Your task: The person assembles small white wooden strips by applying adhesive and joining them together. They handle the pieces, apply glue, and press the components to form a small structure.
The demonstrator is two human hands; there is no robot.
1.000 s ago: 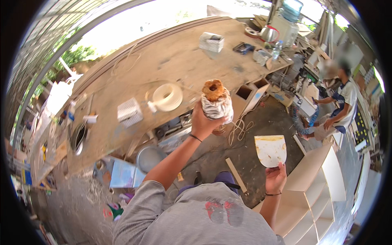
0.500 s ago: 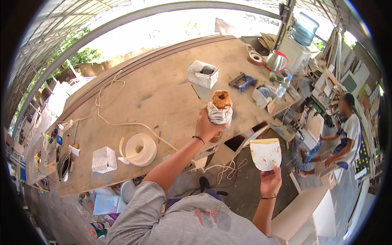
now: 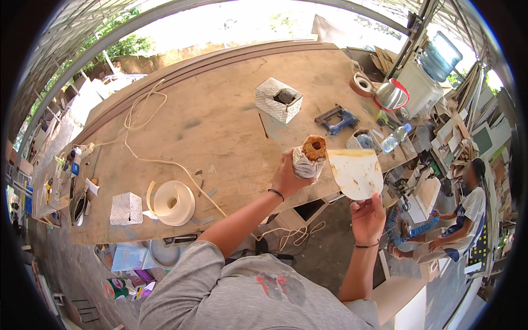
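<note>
My left hand (image 3: 290,175) grips a container (image 3: 306,163) wrapped in crumpled whitish material, over the table's right front part. Its mouth is crusted orange-brown, with a dark hole in the middle; what is inside cannot be made out. In my right hand (image 3: 367,221) is a flat white spreader (image 3: 356,175), pinched at its rounded end by thumb and fingers. Amber residue lines its straight upper edge, and brown specks dot its face. The spreader stands upright just right of the container's mouth; whether the two touch I cannot tell.
On the wooden table (image 3: 220,110) are an open patterned box (image 3: 278,102), a blue staple gun (image 3: 338,119), a roll of pale edging strip (image 3: 173,203), a small box (image 3: 126,209) and a loose cord (image 3: 181,166). A water bottle (image 3: 396,137) lies at right. Another person (image 3: 462,214) sits beyond.
My right hand has raised the spreader and brought it closer to the container in my left hand. The container has shifted slightly right and down in the picture. The whole view has shifted a little.
</note>
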